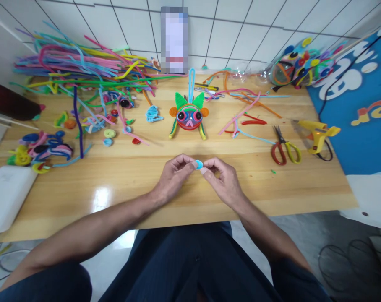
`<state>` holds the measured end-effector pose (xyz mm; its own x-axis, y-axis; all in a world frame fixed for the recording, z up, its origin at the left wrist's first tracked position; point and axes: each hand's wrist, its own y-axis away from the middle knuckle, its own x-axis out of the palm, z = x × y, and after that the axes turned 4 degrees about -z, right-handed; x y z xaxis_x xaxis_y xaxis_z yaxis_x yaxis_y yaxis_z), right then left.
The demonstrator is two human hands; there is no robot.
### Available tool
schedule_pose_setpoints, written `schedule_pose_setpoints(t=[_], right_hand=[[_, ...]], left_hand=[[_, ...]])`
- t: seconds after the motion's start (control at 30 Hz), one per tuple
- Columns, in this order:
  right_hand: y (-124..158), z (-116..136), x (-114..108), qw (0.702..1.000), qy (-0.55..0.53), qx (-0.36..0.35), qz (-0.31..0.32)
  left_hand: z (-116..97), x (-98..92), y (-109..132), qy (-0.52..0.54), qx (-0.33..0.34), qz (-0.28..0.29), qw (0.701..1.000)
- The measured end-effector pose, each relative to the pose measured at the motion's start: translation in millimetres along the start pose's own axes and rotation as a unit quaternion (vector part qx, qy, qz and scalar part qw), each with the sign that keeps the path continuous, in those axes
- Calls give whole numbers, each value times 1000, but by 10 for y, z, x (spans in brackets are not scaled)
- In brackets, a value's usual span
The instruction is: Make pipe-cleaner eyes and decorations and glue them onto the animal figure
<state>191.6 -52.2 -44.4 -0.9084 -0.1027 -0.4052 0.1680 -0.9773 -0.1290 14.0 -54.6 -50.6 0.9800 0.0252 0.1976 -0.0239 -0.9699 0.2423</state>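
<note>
Between my fingertips, just above the front middle of the table, is a small light-blue coil [199, 165], seemingly of pipe cleaner. My left hand [178, 174] pinches its left side with thumb and forefinger. On its right side, my right hand [221, 178] closes thumb and forefinger at the rim. Straight beyond my hands stands a colourful pipe-cleaner figure [189, 116] with green ears, big round eyes, orange coils at its sides and a blue loop on top.
Scissors [285, 149] and a yellow glue gun [318, 134] lie to the right. Loose pipe cleaners [86, 63] heap at the back left, with coiled pieces [41, 149] nearer. A white box [12, 195] sits at the left edge. Clear balls with coloured pieces [304, 67] rest back right.
</note>
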Motion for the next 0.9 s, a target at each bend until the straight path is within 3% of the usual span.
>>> schedule_pose_setpoints(t=[0.17,0.47,0.63,0.83,0.9], right_hand=[[-6,11,15,1000,5,-9,-4],[21,28,-98,998,-43,12,-39],[23,27,-96,996,-28,10,-80],[-20,-21,-122,983,-90,29,-158],[-31,-24,-135,984,-99,38,-145]], left_hand=[[6,14,12,1,14,19,1000],[8,10,-6,-12,22,5,1000],[-2,4,2,-19,18,15,1000],[1,7,0,-13,13,6,1000],[9,4,-3,-12,13,5,1000]])
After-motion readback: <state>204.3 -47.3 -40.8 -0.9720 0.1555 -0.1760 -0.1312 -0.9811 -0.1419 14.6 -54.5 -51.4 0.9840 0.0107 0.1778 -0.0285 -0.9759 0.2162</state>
